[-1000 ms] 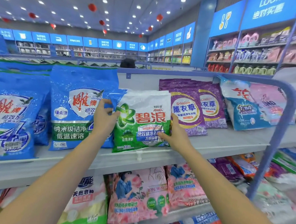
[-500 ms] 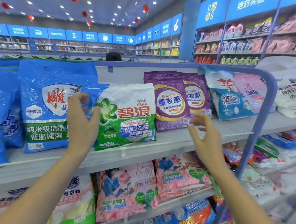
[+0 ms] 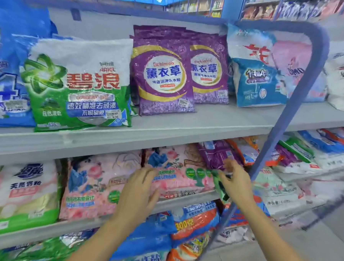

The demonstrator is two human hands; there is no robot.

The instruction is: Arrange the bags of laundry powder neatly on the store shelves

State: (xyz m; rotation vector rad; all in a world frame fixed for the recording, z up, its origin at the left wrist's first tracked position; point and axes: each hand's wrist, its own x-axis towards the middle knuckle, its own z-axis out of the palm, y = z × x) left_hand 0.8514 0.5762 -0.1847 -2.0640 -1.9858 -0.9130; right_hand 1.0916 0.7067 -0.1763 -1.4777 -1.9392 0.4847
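On the upper shelf (image 3: 187, 129) a green and white Ariel bag (image 3: 80, 81) stands upright beside two purple lavender bags (image 3: 164, 74). Both hands are down at the second shelf (image 3: 185, 200). My left hand (image 3: 140, 190) hovers with straight, spread fingers in front of a pink floral bag (image 3: 177, 170). My right hand (image 3: 236, 181) reaches with loose fingers towards a tilted purple bag (image 3: 215, 154). Its thumb is close to a blurred green bag edge (image 3: 220, 186). Neither hand plainly holds anything.
Another pink floral bag (image 3: 92, 186) and a white and green bag (image 3: 24, 190) stand left on the second shelf. Large blue bags (image 3: 9, 62) fill the upper left. A blue rounded shelf-end frame (image 3: 300, 93) runs down beside my right hand. Mixed bags lie heaped beyond it.
Both hands let go of the Ariel bag on the upper shelf and dropped to the second shelf. The view tilted downward and moved closer.
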